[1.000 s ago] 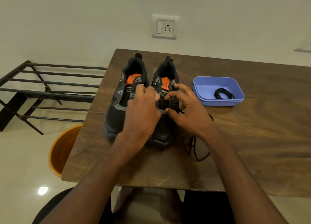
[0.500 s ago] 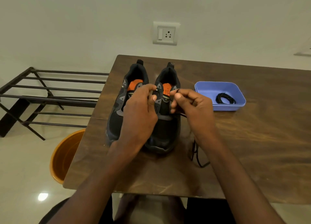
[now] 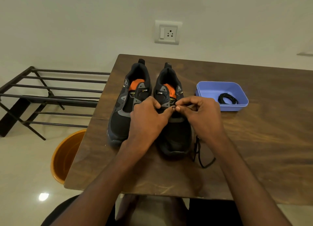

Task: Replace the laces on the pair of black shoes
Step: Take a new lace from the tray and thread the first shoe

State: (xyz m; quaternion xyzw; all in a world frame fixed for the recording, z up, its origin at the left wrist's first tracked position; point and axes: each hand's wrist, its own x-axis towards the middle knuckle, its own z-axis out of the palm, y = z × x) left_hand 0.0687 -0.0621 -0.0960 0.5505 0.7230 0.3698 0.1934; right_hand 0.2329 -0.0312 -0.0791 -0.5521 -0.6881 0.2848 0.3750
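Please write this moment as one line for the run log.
stage: lacing right shoe | left hand: on shoe | right hand: pinches lace tip | spare lace: in blue tray

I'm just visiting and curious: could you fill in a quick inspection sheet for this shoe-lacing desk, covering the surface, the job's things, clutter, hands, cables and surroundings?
Surface: wooden table, dark brown.
Job's things: left shoe and right shoe side by side, toes toward the person, no lace visible in the upper eyelets; black lace trailing on the table beside the right shoe; coiled lace inside the blue tray.
Clutter: nothing seen.
Hands: left hand rests on the right shoe; right hand pinches the lace end at an eyelet.
Cables: nothing seen.
Surroundings: wall socket, metal rack, orange bucket on the floor.
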